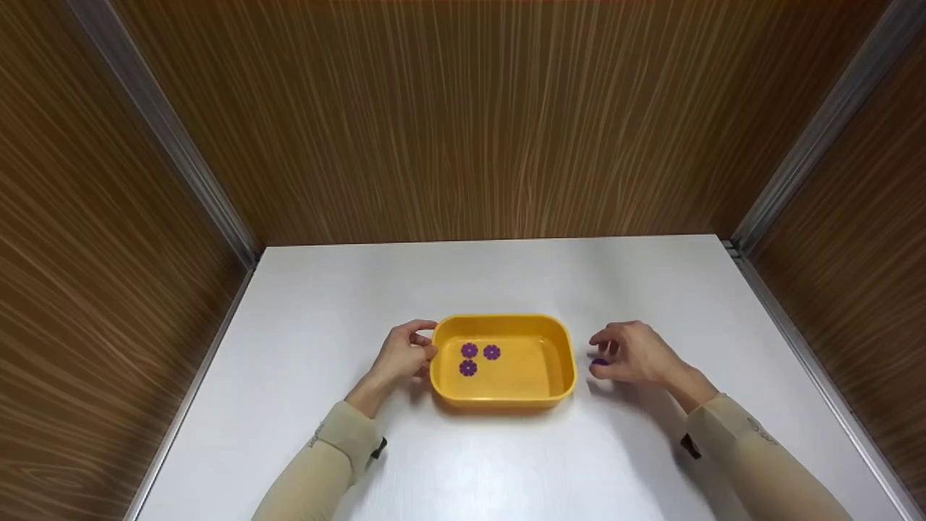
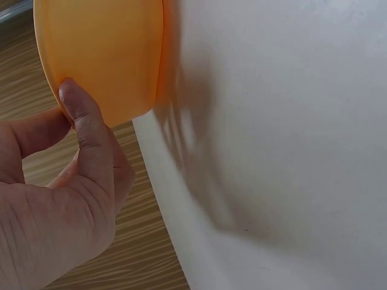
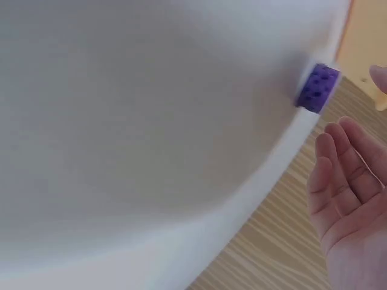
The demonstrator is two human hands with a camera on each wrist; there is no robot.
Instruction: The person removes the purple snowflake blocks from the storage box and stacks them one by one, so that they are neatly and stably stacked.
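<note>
A yellow rectangular tub [image 1: 506, 399] with rounded corners stands on the white table, with 3 purple flower-shaped discs [image 1: 468, 367] lying flat inside, toward its left end. My left hand [image 1: 404, 351] holds the tub's left end; in the left wrist view the thumb [image 2: 81, 109] lies against the tub wall [image 2: 103, 60] near its rim. Just right of the tub, my right hand [image 1: 636, 353] is above a purple piece [image 3: 317, 88] with dark notches. Its bent fingers [image 3: 351, 157] are apart from the piece in the right wrist view, with nothing held.
The white table [image 1: 347, 289] runs back to a wood-grain panel [image 1: 463, 130]. More wood-grain panels with metal edge strips [image 1: 181, 152] stand at left and right. Beige sleeves [image 1: 347, 441] cover both forearms.
</note>
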